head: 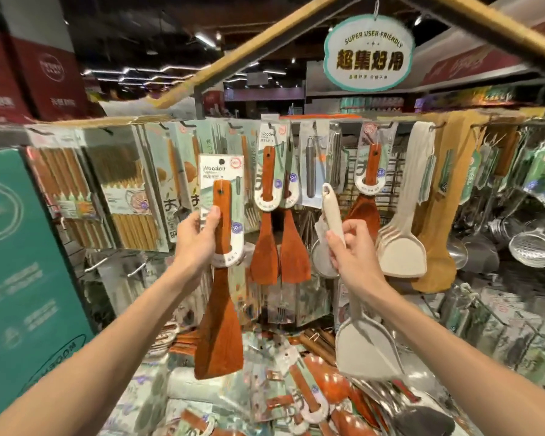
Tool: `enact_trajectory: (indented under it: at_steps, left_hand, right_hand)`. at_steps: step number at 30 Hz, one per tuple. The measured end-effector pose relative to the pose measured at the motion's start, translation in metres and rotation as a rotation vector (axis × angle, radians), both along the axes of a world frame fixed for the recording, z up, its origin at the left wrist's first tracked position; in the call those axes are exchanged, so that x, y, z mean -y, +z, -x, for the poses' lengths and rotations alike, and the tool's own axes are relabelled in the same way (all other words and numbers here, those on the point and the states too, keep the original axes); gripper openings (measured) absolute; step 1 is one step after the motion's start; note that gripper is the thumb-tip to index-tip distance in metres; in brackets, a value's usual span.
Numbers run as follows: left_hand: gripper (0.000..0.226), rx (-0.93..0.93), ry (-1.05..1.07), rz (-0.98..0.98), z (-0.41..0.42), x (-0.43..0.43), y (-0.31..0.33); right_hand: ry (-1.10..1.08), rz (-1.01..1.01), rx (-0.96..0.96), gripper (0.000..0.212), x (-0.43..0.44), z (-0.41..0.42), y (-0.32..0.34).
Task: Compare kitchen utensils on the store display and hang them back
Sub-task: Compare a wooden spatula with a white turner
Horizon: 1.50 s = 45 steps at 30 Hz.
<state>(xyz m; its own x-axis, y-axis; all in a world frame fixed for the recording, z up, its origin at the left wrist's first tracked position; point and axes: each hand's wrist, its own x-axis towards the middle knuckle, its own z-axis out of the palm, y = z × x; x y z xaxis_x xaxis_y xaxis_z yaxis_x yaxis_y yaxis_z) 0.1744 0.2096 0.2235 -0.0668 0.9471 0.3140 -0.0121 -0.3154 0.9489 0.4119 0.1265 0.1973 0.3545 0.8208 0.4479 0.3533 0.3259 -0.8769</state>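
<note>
My left hand [199, 239] grips the handle of a reddish-brown wooden spatula [219, 332] with a white and green card on it, blade hanging down. My right hand [354, 250] grips the handle of a cream plastic spatula [367, 347], its blade also pointing down. Both are held up side by side in front of the display rail [296, 119]. More wooden spatulas [279, 247] hang from hooks between my hands. A bunch of cream spatulas [401, 250] hangs to the right of my right hand.
Packs of chopsticks [120, 190] hang at the left beside a teal panel [22, 262]. Metal ladles and skimmers [529, 243] hang at the right. Packaged utensils [296, 401] lie piled on the shelf below. A round sign [370, 51] hangs overhead.
</note>
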Motion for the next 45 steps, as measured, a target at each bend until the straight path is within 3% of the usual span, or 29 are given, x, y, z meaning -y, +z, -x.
enact_trajectory:
  at_steps: [6, 10, 14, 17, 21, 29, 45]
  left_hand:
    - [0.021, -0.102, -0.047, -0.1, 0.013, -0.021, 0.012]
    - [0.041, -0.164, -0.088, -0.156, 0.01, -0.033, 0.024]
    - [0.028, -0.171, -0.147, -0.22, 0.005, -0.045, 0.034]
    - [0.005, -0.156, -0.205, -0.259, -0.006, -0.05, 0.046]
    - [0.01, -0.136, -0.271, -0.296, -0.03, -0.056, 0.065]
    - [0.003, -0.126, -0.264, -0.246, -0.056, -0.07, 0.065]
    - [0.025, -0.319, -0.118, -0.188, -0.092, -0.092, 0.039]
  right_hand:
    - [-0.012, -0.039, -0.072, 0.012, -0.018, 0.022, 0.012]
    - [0.002, -0.072, -0.132, 0.011, -0.028, 0.032, 0.02]
    - [-0.022, -0.089, -0.173, 0.012, -0.035, 0.033, 0.021]
    - [-0.046, -0.081, -0.174, 0.011, -0.039, 0.033, 0.021]
    - [-0.054, -0.093, -0.183, 0.011, -0.042, 0.038, 0.028]
    - [-0.001, -0.09, -0.175, 0.011, -0.041, 0.049, 0.038]
    - [0.032, -0.094, -0.222, 0.01, -0.045, 0.036, 0.04]
